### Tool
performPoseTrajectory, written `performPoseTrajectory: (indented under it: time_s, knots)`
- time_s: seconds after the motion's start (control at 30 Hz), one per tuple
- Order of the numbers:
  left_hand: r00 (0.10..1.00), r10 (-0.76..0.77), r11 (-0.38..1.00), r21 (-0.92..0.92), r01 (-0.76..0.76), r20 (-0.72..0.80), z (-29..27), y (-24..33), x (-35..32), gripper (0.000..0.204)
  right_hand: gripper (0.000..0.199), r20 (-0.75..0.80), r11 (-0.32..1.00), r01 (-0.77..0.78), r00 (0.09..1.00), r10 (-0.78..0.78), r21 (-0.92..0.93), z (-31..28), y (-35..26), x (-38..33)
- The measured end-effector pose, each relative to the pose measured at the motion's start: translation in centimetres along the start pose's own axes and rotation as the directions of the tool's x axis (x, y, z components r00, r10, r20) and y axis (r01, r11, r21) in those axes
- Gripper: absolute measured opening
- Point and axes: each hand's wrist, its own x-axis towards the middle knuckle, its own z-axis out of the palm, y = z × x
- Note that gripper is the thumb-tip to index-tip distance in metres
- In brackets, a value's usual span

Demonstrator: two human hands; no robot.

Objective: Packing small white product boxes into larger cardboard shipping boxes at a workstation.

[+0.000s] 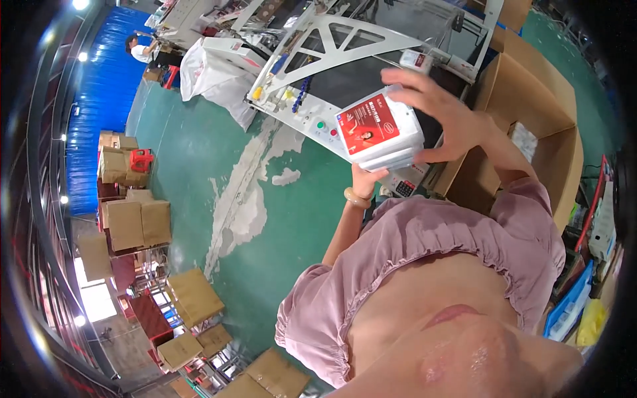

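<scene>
My left hand [367,179] is closed under the near end of a stack of packs [375,132], thumb at its lower edge, and a pale bracelet [358,198] sits on that wrist. My right hand [444,109] reaches around the right side of the same stack, gripping it with fingers spread at the far corner and thumb at the near one. The stack is held up between both hands, tilted, and I see a red and white label on its top face, with clear edges below. A loose pink top [424,232] covers the arms just behind the hands. A small keypad [405,188] shows close by the left hand, on its right; a green button [321,125] and a red button [333,132] are just left of the stack. They belong to a big white machine [361,53] stretching out beyond the hands. On it, just past my right fingertips, I make out a small white pack [416,61]. To the right of the right hand stands an open cardboard box [491,149] with a clear-wrapped bundle [524,140] inside. Well left of the hands, a white sack [215,86] lies against the machine; farther across the green floor [192,166] are stacked cartons [136,222], a red stool [171,76] and a co-worker [141,52].
</scene>
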Motion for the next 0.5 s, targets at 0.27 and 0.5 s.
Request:
performPoseTrajectory:
  time_s: [0.27,0.5]
  knots:
    - [1.000,0.027,1.000,-0.015,-0.026,0.015,0.4,0.0,-0.5,0.062,0.066,-0.159,1.000,0.015,0.987,-0.011,0.023,-0.4,-0.6,-0.4]
    - [0.999,-0.034,0.999,0.026,0.034,0.008,-1.6,-0.7,-2.0,0.069,0.043,-0.569,0.658,-0.020,0.481,0.667,0.753,-2.8,12.0,-5.5]
